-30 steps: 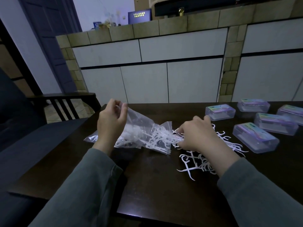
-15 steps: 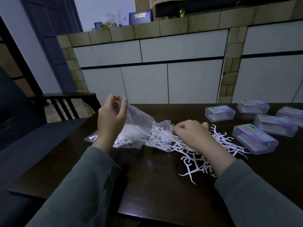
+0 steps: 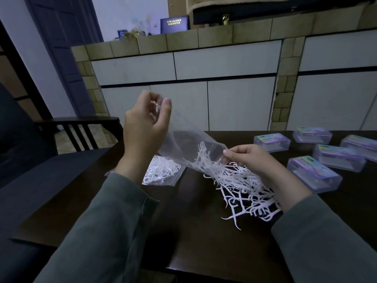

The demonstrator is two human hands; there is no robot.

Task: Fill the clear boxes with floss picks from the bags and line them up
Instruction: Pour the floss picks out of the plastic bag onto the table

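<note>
My left hand (image 3: 145,125) pinches the closed end of a clear plastic bag (image 3: 183,144) and holds it up above the dark table (image 3: 204,242), mouth tilted down to the right. White floss picks (image 3: 234,184) spill out of the mouth into a loose pile. My right hand (image 3: 251,160) pinches the edge of the bag's mouth just over that pile. A second clear bag of floss picks (image 3: 161,172) lies flat on the table under my left wrist. Several closed clear boxes (image 3: 314,172) with purple labels stand at the right.
A dark wooden chair (image 3: 81,127) stands at the table's left end. White cabinet doors (image 3: 224,103) with a tiled counter run behind the table. The table's near edge lies just below my forearms.
My left hand has lifted the bag's closed end well up off the table, tipping more floss picks out. My right hand moved from the pile to the bag's mouth. A second bag now shows underneath.
</note>
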